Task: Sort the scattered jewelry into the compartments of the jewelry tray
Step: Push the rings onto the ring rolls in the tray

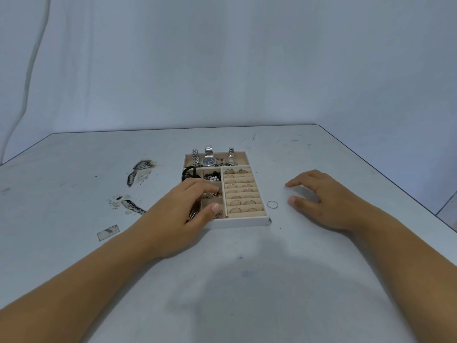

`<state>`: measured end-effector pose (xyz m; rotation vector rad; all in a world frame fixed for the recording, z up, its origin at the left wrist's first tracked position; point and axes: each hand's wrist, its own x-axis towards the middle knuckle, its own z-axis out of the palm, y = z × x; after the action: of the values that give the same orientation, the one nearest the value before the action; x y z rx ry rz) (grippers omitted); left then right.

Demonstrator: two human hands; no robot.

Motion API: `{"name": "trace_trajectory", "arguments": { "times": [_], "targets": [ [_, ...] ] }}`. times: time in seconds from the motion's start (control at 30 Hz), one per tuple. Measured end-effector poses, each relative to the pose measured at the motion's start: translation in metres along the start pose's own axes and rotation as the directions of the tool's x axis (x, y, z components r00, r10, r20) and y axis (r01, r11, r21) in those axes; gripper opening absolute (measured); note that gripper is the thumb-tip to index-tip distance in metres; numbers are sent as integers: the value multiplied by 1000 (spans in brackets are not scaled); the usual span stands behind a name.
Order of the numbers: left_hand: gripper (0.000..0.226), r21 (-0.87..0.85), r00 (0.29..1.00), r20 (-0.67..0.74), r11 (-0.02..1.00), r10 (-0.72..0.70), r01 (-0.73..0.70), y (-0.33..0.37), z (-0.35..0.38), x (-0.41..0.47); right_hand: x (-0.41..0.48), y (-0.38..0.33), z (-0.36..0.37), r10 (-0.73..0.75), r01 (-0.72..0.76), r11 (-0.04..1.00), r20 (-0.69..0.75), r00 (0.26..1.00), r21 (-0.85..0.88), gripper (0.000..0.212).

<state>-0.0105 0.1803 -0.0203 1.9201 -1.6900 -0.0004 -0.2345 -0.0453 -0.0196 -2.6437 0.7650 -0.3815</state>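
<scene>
Watch (209,161) in tray (243,222) (dial writing unreadable); ring (272,204) outside.

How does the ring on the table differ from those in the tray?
The loose ring lies on the table, right of the tray, its whole circle showing; the slotted rings sit half sunk between padded rolls. It lies alone; they sit in rows. All look like thin metal bands.
</scene>
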Motion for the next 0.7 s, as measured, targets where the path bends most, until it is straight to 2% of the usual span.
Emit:
{"name": "trace_trajectory", "arguments": {
  "times": [0.17, 0.27, 0.4, 0.53, 0.7],
  "targets": [
    [42, -39, 999, -14, 998, 52, -53, 19, 6, 20, 0, 6, 12, -30, 27, 998, -58, 998, -60, 37],
    [30, -75, 997, 41, 996, 61, -58, 38, 12, 44, 0, 7, 14, -45, 42, 998, -90, 995, -35, 34],
    [18, -71, 985, 173, 997, -4, 17, 56, 24, 82, 0, 9, 12, -56, 53, 998, -83, 995, -39, 35],
    [25, 95, 942, 313, 991, -118, 92, 59, 33, 108, -1, 12, 7, -42, 42, 999, -54, 998, 0, 35],
    [41, 337, 888, 381, 933, -258, 126, 75, 29, 128, -1, 14, 6, -41, 43, 999, -49, 998, 24, 34]
  ]
}}
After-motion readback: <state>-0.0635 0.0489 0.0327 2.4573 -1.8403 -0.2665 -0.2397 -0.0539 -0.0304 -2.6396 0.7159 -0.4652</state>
